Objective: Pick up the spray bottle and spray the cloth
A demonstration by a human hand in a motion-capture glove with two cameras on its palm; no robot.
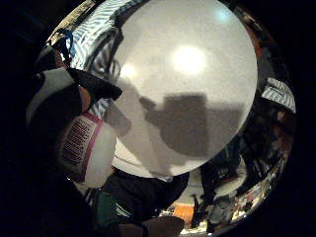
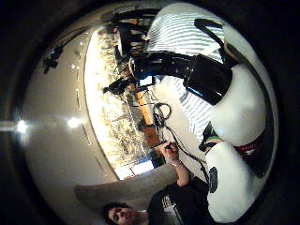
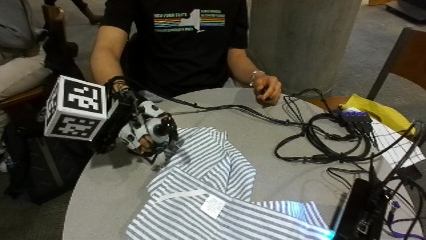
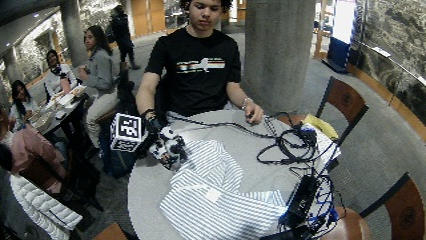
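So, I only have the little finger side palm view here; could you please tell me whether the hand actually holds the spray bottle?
Observer: Yes. In the outside view the gloved right hand has its fingers curled round the spray bottle, at the edge of the striped cloth.
Operator: Thank you. Which way does the nozzle face?
Observer: The thumb side palm view shows the black spray head reaching out over the striped cloth.
Operator: And the other hand?
Observer: The bare hand rests on the table by the black cables, away from the cloth.
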